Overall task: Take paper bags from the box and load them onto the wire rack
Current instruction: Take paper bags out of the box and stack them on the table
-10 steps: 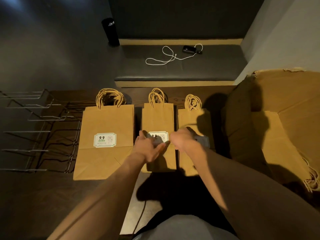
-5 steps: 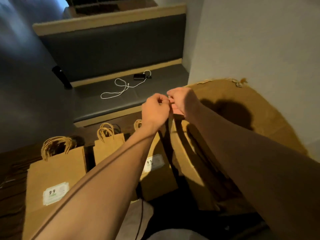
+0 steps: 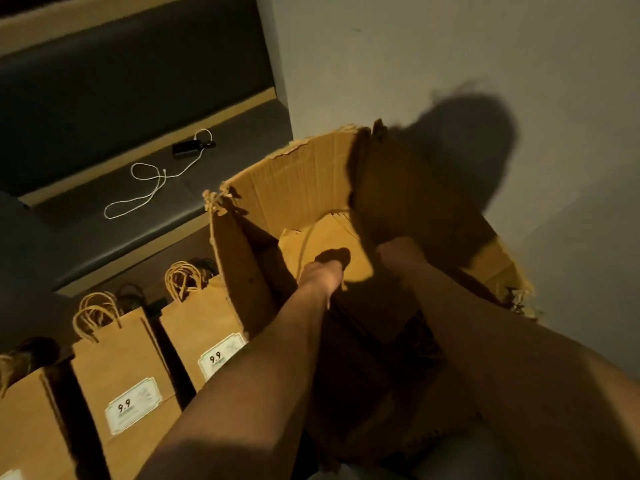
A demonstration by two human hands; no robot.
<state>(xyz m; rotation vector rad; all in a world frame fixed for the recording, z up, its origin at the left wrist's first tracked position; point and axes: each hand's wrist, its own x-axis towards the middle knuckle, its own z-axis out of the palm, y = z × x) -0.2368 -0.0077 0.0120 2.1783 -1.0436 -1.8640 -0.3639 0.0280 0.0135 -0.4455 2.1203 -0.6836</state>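
A large open cardboard box (image 3: 294, 174) with torn flaps stands against the wall on the right. Inside it lies a stack of flat brown paper bags (image 3: 332, 233). Both my arms reach down into the box. My left hand (image 3: 323, 273) rests on the near edge of the stack, its fingers curled down out of sight. My right hand (image 3: 398, 251) is deeper in shadow beside it, fingers hidden. Three piles of brown paper bags with twine handles lie flat to the left: one (image 3: 204, 323) beside the box, one (image 3: 121, 375) further left, one (image 3: 24, 427) at the edge. The wire rack is out of view.
A dark padded bench (image 3: 145, 233) runs behind the bags, with a small black device (image 3: 187, 148) and a white cord (image 3: 145, 188) on it. A pale wall (image 3: 450, 64) rises right behind the box.
My view has swung right and down onto the box. Both hands have gone from the box's top flap edge down into the box, onto the stacked bags.
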